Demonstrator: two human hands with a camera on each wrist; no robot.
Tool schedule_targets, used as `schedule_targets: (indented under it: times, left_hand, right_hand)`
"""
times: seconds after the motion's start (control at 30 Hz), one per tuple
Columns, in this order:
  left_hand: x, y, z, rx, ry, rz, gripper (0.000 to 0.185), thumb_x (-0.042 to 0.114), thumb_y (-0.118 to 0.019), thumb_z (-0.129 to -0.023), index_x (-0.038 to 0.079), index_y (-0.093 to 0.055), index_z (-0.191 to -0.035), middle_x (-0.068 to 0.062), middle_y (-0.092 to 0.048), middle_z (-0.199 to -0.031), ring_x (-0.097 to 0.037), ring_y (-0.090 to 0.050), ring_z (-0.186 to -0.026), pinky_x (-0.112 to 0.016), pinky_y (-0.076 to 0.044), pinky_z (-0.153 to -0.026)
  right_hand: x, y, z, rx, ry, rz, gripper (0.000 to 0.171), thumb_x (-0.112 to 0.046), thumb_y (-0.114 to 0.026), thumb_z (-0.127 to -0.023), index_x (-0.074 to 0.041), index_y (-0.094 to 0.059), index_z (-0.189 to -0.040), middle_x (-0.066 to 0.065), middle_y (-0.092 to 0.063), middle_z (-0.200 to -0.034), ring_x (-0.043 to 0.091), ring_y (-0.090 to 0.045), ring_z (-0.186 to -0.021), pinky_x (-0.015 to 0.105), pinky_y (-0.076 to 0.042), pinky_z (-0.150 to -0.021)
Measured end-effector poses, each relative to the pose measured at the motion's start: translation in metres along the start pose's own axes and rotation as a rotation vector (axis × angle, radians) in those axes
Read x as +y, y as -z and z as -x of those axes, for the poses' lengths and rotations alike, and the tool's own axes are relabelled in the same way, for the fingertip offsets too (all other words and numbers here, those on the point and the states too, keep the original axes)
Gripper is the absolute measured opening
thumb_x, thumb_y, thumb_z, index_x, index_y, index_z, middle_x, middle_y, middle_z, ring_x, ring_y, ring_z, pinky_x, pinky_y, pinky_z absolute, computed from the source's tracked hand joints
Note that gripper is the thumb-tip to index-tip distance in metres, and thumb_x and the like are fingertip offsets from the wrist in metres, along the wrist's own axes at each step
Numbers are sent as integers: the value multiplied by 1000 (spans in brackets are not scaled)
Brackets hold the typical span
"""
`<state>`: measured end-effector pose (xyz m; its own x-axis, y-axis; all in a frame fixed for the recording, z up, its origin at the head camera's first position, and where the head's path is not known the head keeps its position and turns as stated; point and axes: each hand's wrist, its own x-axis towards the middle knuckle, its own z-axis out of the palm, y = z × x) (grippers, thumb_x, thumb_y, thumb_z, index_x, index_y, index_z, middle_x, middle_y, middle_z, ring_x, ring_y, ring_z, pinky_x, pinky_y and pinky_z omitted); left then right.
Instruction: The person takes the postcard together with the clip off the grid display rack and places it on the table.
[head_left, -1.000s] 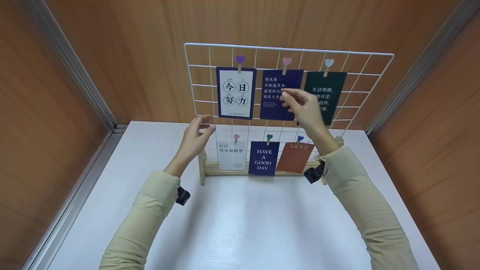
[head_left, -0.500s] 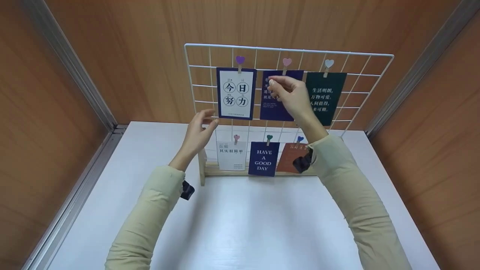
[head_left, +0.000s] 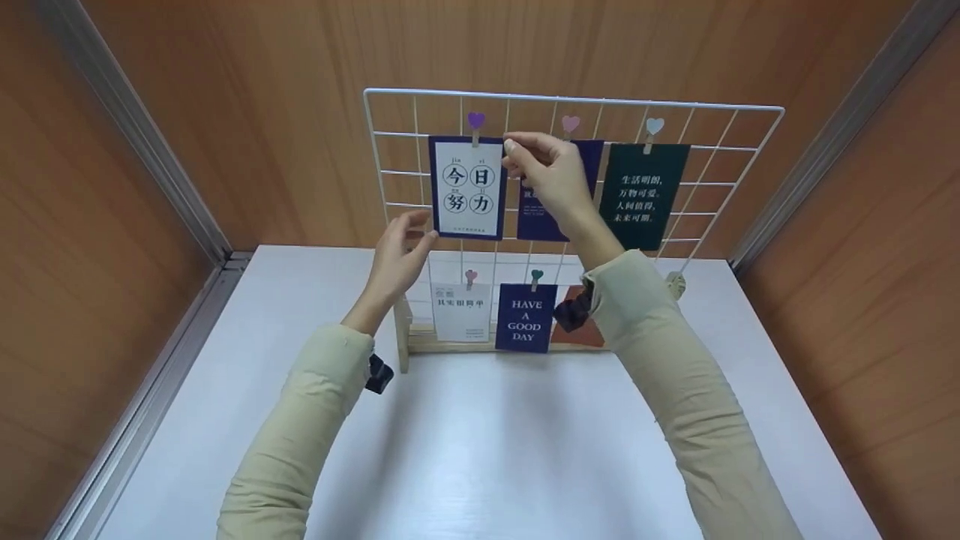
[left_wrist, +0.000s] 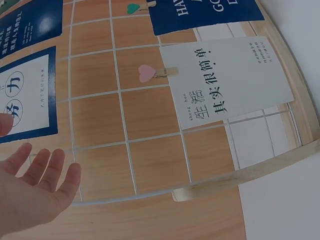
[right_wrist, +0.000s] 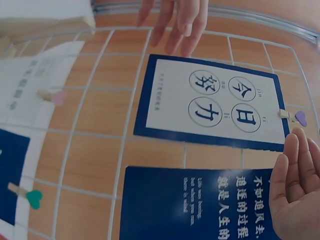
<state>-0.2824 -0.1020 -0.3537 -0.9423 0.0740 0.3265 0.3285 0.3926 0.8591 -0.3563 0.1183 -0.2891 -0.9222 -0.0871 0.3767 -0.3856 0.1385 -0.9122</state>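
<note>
A white card with a blue border (head_left: 469,217) hangs from a wooden clip with a purple heart (head_left: 476,120) on a white wire grid (head_left: 420,171). My left hand (head_left: 397,251) is at the card's lower left corner, fingers loosely bent. In the left wrist view its thumb overlaps the card's edge; contact is unclear. My right hand (head_left: 555,180) is by the card's upper right corner, thumb and forefinger close to the edge. The right wrist view shows those fingers mostly straight, near the clip. Behind the right hand, a dark blue card (head_left: 540,225) is partly covered.
A dark green card (head_left: 649,195) hangs on the right under a pale heart clip (head_left: 655,126). Lower down hang a white card (head_left: 461,319), a "HAVE A GOOD DAY" card (head_left: 526,345) and a partly hidden red card (head_left: 581,334). The grid's wooden base (head_left: 450,347) stands on a white table (head_left: 450,450).
My right hand has moved left and up, from in front of the dark blue card to the bordered card's upper right corner. My left hand has shifted slightly up toward its lower left corner.
</note>
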Motion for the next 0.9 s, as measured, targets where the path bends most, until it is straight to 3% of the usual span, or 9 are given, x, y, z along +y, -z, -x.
schedule_targets:
  times: [0.1, 0.27, 0.37, 0.57, 0.9]
  left_hand:
    - [1, -1, -1, 25, -2, -11, 35, 19, -49, -91, 7, -44, -124, -8, -46, -118, -18, -46, -104, -27, -38, -86]
    - [1, -4, -4, 66, -3, -10, 32, 16, -50, -90, 5, -47, -119, -7, -48, -110, -18, -47, -96, -26, -40, -81]
    - [1, -5, -7, 76, 3, -18, 32, 15, -51, -89, 5, -48, -119, -7, -48, -107, -18, -47, -94, -26, -40, -81]
    - [1, -6, -9, 85, 15, -15, 31, 13, -51, -88, 4, -49, -118, -7, -47, -105, -18, -47, -94, -24, -39, -81]
    - [-1, -10, -11, 80, 45, 16, 28, 12, -51, -89, 3, -51, -115, -7, -49, -104, -16, -47, -93, -24, -39, -80]
  right_hand:
    - [3, -5, -7, 0, -3, -39, 30, -32, -60, -83, -15, -62, -108, 7, -61, -92, 20, -57, -82, 25, -46, -73]
    - [-45, -17, 18, 18, -1, -12, 28, -27, -58, -86, -10, -61, -108, 9, -61, -88, 21, -57, -79, 26, -46, -73]
    - [-60, -21, 24, 21, -3, 2, 28, -23, -56, -87, -7, -60, -109, 9, -61, -84, 20, -57, -75, 28, -46, -71]
    - [-64, -26, 20, 12, -10, -13, 29, -23, -55, -88, -6, -59, -111, 10, -60, -76, 20, -58, -64, 30, -47, -64]
    - [-44, -34, -3, 27, -158, -12, 35, -35, -56, -85, -18, -58, -115, 9, -63, -78, 20, -62, -66, 19, -45, -51]
